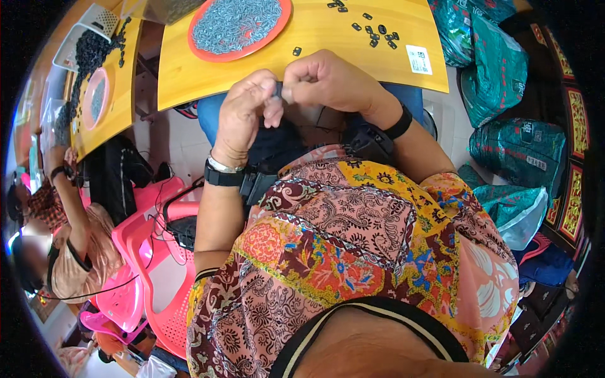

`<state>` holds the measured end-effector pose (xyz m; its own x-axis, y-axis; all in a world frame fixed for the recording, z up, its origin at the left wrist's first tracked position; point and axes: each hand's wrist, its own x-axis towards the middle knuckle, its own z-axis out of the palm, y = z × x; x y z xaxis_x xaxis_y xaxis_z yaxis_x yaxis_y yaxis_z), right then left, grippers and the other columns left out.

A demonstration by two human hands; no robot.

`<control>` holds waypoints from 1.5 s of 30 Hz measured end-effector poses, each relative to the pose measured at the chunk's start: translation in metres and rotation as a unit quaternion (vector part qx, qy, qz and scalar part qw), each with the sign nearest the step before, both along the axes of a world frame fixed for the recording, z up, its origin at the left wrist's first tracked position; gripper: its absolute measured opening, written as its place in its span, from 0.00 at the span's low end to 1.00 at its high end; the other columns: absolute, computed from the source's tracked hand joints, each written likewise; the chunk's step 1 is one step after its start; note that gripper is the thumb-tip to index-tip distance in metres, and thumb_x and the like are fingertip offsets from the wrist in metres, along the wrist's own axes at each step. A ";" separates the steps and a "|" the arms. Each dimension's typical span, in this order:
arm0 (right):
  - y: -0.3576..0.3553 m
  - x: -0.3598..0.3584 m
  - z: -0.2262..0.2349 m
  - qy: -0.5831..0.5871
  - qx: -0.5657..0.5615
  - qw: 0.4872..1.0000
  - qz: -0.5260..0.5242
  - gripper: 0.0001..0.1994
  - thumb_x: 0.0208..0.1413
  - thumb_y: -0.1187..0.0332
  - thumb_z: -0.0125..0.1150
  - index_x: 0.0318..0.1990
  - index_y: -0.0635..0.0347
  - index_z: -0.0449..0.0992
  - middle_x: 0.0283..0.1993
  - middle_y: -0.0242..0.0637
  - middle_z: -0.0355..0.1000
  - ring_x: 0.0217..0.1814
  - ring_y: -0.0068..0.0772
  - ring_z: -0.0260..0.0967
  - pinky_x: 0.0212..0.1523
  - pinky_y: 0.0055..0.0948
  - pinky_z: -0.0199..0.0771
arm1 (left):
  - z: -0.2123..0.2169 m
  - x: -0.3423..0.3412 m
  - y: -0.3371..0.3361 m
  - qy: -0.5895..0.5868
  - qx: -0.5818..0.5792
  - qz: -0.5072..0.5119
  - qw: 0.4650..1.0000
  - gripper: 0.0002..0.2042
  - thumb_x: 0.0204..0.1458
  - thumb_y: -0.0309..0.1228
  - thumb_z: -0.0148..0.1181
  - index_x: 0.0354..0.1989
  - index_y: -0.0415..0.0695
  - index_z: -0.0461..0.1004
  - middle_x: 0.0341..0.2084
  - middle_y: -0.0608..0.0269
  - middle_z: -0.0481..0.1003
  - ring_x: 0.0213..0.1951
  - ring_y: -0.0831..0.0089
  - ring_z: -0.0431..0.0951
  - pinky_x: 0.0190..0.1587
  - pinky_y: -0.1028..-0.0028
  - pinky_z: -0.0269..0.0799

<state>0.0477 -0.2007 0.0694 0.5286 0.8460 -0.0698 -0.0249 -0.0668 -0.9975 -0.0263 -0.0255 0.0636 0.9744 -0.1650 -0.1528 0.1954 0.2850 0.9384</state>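
Observation:
Above my lap, at the near edge of the yellow table [353,57], both my hands are raised close together. My left hand [242,110] pinches a small dark piece [277,90] between thumb and fingers. My right hand [328,82] is curled closed beside that piece; whatever sits in its fingertips is hidden and slightly blurred. Beyond my left hand is an orange-red round tray [287,25] heaped with small silvery screws [236,25]. Several small black plastic parts [375,34] lie scattered on the tabletop past my right hand, and a single black part [297,51] rests near the tray.
A white label [418,60] lies at the table's right corner. Green woven sacks [517,151] stand on the right. To the left are pink plastic chairs [167,277] and another table, with a heap of black parts [91,50], a pink dish [87,107] and a person's arm [72,201].

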 end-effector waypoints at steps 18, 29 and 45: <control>0.012 -0.016 -0.010 -0.251 0.068 0.943 -0.207 0.11 0.46 0.76 0.63 0.39 0.63 0.74 0.27 0.30 0.71 0.25 0.14 0.65 0.27 0.15 0.66 | -0.003 0.002 -0.001 -0.012 -0.022 0.076 0.997 0.10 0.56 0.33 0.46 0.29 0.40 0.68 0.15 0.68 0.67 0.18 0.80 0.67 0.22 0.83 0.60; 0.008 -0.012 0.003 -0.300 0.088 0.937 -0.158 0.11 0.45 0.74 0.63 0.39 0.61 0.76 0.26 0.29 0.70 0.24 0.16 0.62 0.26 0.16 0.63 | 0.001 -0.001 0.003 -0.015 0.004 0.032 0.999 0.11 0.57 0.34 0.44 0.33 0.37 0.68 0.18 0.66 0.68 0.22 0.79 0.68 0.26 0.82 0.62; 0.004 -0.016 0.006 -0.319 0.061 0.928 -0.181 0.08 0.45 0.73 0.64 0.35 0.61 0.75 0.23 0.30 0.69 0.22 0.18 0.65 0.24 0.17 0.63 | 0.007 -0.006 -0.009 -0.040 0.016 0.036 0.998 0.12 0.57 0.33 0.44 0.30 0.38 0.67 0.18 0.64 0.68 0.23 0.77 0.68 0.28 0.81 0.62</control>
<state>0.0313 -0.1969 0.0751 0.6802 0.5862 0.4401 0.5748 -0.0539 -0.8165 -0.0324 -0.0345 0.0707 0.9927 -0.0912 -0.0787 0.1004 0.2646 0.9591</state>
